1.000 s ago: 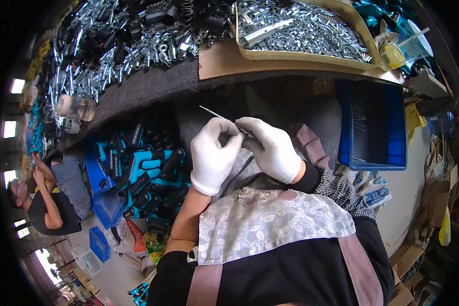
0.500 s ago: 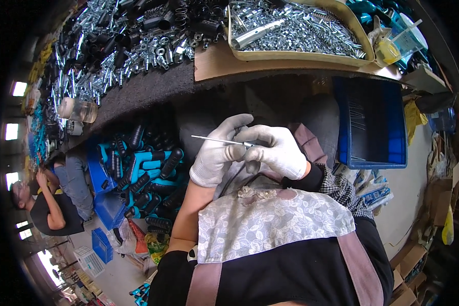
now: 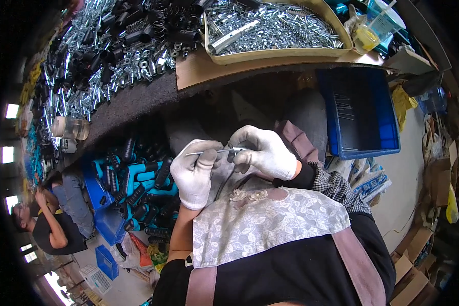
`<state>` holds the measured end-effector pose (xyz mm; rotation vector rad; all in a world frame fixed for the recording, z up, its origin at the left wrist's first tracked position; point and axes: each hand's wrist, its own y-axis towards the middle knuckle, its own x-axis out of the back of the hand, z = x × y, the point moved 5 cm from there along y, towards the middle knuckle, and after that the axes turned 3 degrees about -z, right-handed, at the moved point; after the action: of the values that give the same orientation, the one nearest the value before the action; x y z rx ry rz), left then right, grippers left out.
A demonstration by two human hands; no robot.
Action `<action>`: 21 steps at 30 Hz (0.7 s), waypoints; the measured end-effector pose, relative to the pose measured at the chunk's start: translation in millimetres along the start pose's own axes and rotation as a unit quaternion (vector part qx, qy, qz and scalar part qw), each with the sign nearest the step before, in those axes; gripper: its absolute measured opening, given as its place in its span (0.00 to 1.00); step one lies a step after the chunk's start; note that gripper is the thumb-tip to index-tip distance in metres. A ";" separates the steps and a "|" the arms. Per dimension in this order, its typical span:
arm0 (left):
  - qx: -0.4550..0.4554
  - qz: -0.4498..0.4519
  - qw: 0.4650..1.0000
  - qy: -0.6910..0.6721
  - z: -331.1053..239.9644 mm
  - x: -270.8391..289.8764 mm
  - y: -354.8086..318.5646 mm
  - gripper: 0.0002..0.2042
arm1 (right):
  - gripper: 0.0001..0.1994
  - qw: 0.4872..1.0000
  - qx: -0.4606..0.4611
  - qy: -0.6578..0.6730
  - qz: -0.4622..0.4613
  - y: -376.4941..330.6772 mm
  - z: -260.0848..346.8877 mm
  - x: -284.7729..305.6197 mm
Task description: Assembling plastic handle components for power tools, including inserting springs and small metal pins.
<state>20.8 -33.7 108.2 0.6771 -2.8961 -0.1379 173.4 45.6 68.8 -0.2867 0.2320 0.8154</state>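
In front of my chest, both my white-gloved hands hold a thin silver metal rod (image 3: 225, 150) lying nearly level. My left hand (image 3: 193, 172) pinches it between thumb and fingers, and its slim tip sticks out to the left. Thumb and fingers of my right hand (image 3: 268, 153) are closed on the other end, where a small, thicker metal piece (image 3: 236, 149) shows. Fingers hide part of that end, so whether the piece is separate or fixed to the rod I cannot tell.
On the bench ahead are a cream tray (image 3: 280, 52) of small metal parts and heaped metal pieces (image 3: 137, 66). Teal-and-black tool housings (image 3: 143, 178) pile up at left. A blue bin (image 3: 370, 153) holding thin rods stands right. Another person (image 3: 53, 224) sits far left.
My hands have moved slightly apart and lower left. The left hand has turned, now gripping the rod's middle from the side, and the rod lies more level. The view has shifted a little.
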 end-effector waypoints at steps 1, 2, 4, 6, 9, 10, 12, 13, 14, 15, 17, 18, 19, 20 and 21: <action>-0.010 -0.007 1.000 0.001 0.7 1.8 -2.1 0.13 | 0.16 1.000 -0.012 -0.005 -0.005 -1.8 0.3 -1.5; -0.010 -0.007 1.000 -0.001 1.9 2.6 -4.6 0.13 | 0.16 1.000 -0.013 -0.007 -0.005 -3.4 2.2 -3.5; -0.048 -0.011 0.999 0.015 1.6 4.4 -8.0 0.16 | 0.14 0.999 -0.011 -0.044 -0.009 -5.9 5.2 -7.3; -0.035 -0.027 0.999 -0.015 11.4 9.2 -11.6 0.17 | 0.13 0.997 -0.006 -0.079 -0.014 -8.9 6.6 -13.4; 0.094 -0.040 0.988 -0.117 34.3 13.6 -15.2 0.14 | 0.10 0.992 0.007 -0.123 -0.030 -13.2 2.8 -21.5; 0.111 -0.044 0.985 -0.126 36.2 13.0 -15.9 0.13 | 0.10 0.986 0.032 -0.157 -0.041 -14.7 4.7 -23.0; 0.103 -0.044 0.986 -0.125 37.9 11.1 -22.7 0.13 | 0.09 0.978 0.057 -0.193 -0.052 -18.0 6.5 -24.3; 0.097 -0.042 0.987 -0.122 37.2 9.2 -25.6 0.12 | 0.09 0.975 0.062 -0.203 -0.058 -19.1 7.4 -23.2; 0.058 -0.051 0.995 -0.062 29.5 8.0 -27.0 0.12 | 0.08 0.972 0.069 -0.214 -0.066 -20.5 9.4 -21.8; 0.056 -0.051 0.995 -0.061 26.5 7.2 -27.4 0.12 | 0.09 0.976 0.063 -0.195 -0.071 -21.4 8.9 -19.6; 0.045 -0.040 0.996 -0.061 20.1 2.9 -24.5 0.11 | 0.09 0.974 0.090 -0.196 -0.066 -24.2 5.4 -15.5; 0.042 -0.041 0.997 -0.059 14.4 -0.1 -20.6 0.11 | 0.09 0.972 0.114 -0.197 -0.062 -25.0 6.7 -13.1; 0.052 -0.043 0.997 -0.036 8.5 -4.3 -16.0 0.09 | 0.08 0.962 0.155 -0.215 -0.069 -24.6 12.8 -9.5; 0.063 -0.045 0.997 -0.012 3.9 -7.9 -14.1 0.08 | 0.08 0.982 0.098 -0.146 -0.070 -22.4 11.1 -3.5; -0.062 -0.030 0.996 0.061 -11.1 -14.0 -14.3 0.07 | 0.08 0.994 0.039 -0.076 -0.069 -21.4 8.7 2.3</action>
<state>41.3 -40.8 115.4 0.7229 -2.7255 -0.2710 191.6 36.1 79.7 -0.1650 0.0994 0.6860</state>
